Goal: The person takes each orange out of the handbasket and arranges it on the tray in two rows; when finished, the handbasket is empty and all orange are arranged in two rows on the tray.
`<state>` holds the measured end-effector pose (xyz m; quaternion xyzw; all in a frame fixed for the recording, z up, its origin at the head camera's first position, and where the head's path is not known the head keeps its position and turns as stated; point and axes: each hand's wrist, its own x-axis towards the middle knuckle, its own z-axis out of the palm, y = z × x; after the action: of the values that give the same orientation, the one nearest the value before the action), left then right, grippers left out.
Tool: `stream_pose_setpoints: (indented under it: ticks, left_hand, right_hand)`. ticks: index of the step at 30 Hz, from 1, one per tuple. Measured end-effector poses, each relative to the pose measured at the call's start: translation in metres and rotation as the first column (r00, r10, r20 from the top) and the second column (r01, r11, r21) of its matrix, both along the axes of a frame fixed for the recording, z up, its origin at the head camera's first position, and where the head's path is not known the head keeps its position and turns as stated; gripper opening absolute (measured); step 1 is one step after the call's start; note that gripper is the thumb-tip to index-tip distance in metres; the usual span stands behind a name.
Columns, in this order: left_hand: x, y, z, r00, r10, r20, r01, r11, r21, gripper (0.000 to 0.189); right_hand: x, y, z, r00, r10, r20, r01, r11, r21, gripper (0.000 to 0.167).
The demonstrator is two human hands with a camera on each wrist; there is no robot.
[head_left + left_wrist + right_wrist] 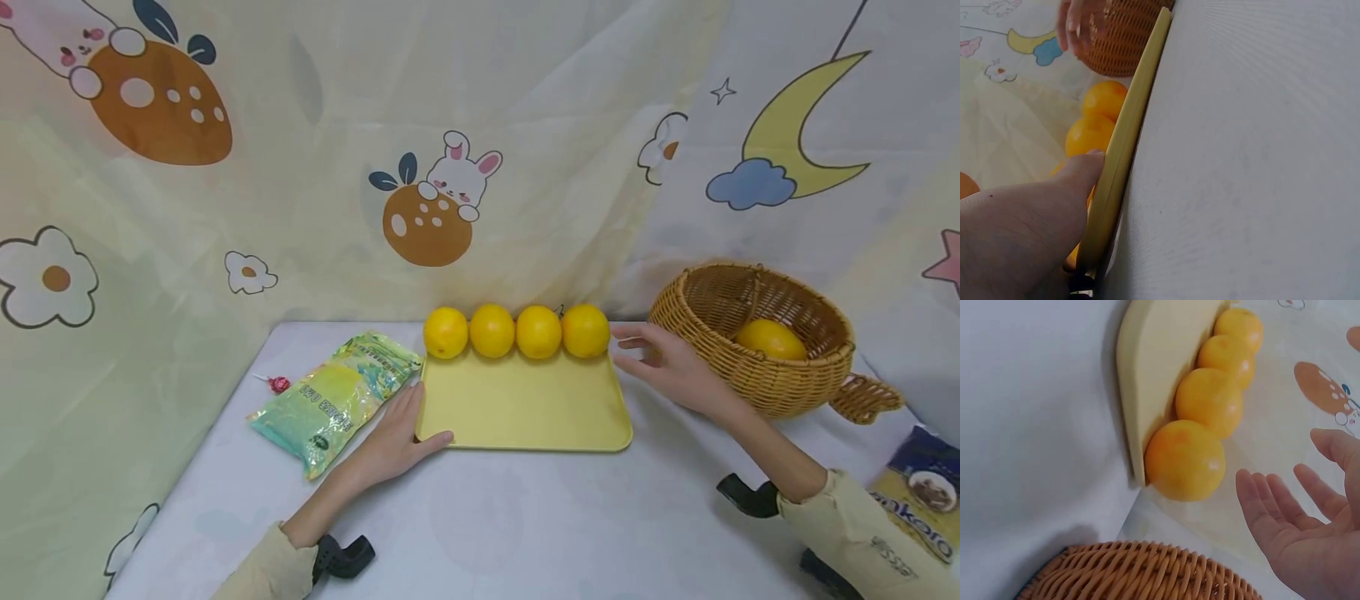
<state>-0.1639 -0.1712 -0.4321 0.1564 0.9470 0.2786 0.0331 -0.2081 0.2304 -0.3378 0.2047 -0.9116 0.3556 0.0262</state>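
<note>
Several oranges (537,332) stand in a row along the back edge of a yellow rectangular tray (525,404). At the tray's front left corner rests my left hand (393,437), fingers stretched along the side and thumb across the front rim. The left wrist view shows that thumb (1085,169) lying against the tray's edge. My right hand (675,371) hovers between the rightmost orange (1185,460) and a wicker basket (757,367). Its fingers are spread and relaxed with nothing in them, fingertips close to that orange. Inside the basket lies another orange (771,339).
Left of the tray lies a green and yellow plastic packet (337,400), with a red wrapped lollipop (279,384) beside it. A blue and tan packet (918,492) is at the right edge. A printed cloth wall (562,167) rises behind the table.
</note>
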Motion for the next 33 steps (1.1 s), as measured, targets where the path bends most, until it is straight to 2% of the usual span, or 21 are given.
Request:
stream_pose_setpoints:
  ticks: [6,9,11,13,15,19,21,23,25,28,30,33]
  left_hand:
    - [-0.001,0.0,-0.001,1.0,-0.003,-0.012,0.003,1.0,0.003,0.102]
    - [-0.001,0.0,-0.001,1.0,-0.003,-0.011,0.003,1.0,0.005,0.102]
    - [-0.001,0.0,-0.001,1.0,-0.006,-0.007,0.006,1.0,0.008,0.102]
    - [-0.002,0.0,0.0,1.0,-0.006,-0.008,0.006,1.0,0.004,0.102]
    - [-0.004,-0.001,0.0,1.0,-0.008,-0.015,0.008,1.0,-0.002,0.102]
    - [-0.006,-0.002,0.002,1.0,-0.01,-0.027,0.01,1.0,-0.015,0.102]
    - [-0.006,-0.002,0.003,1.0,-0.01,-0.028,0.009,1.0,-0.015,0.102]
    - [-0.006,-0.002,0.003,1.0,-0.004,-0.021,0.004,1.0,-0.016,0.101]
    - [-0.005,-0.003,0.004,1.0,0.003,-0.019,-0.004,1.0,-0.018,0.101]
    - [-0.003,-0.004,0.003,1.0,0.0,-0.016,0.0,1.0,-0.008,0.101]
    - [-0.002,-0.004,0.003,1.0,-0.002,-0.018,0.002,1.0,-0.001,0.101]
    - [-0.001,-0.003,0.001,1.0,-0.005,-0.02,0.005,1.0,0.004,0.101]
  right_hand:
    - [0.008,0.008,0.001,1.0,-0.024,0.004,0.023,1.0,0.014,0.041]
    - [0.009,0.011,0.003,1.0,-0.012,0.011,0.012,1.0,0.013,0.041]
    - [0.007,0.015,0.009,1.0,-0.014,0.007,0.014,1.0,0.026,0.04]
    - [0.002,0.022,0.023,0.999,-0.039,0.009,0.038,0.999,0.032,0.04]
    - [-0.007,0.032,0.044,0.996,-0.084,0.033,0.083,0.996,0.025,0.042]
    - [-0.034,0.064,0.089,0.981,-0.149,0.126,0.151,0.989,-0.008,0.051]
    - [-0.052,0.083,0.107,0.976,-0.139,0.165,0.135,0.99,0.038,0.054]
    - [-0.072,0.104,0.117,0.979,-0.108,0.175,0.092,0.991,0.099,0.052]
    - [-0.09,0.124,0.119,0.976,-0.079,0.204,0.042,0.983,0.179,0.051]
    - [-0.109,0.153,0.112,0.961,-0.038,0.273,-0.033,0.967,0.251,0.051]
    - [-0.116,0.169,0.102,0.937,-0.027,0.35,-0.068,0.964,0.256,0.052]
    - [-0.121,0.187,0.087,0.887,-0.02,0.461,-0.108,0.962,0.251,0.055]
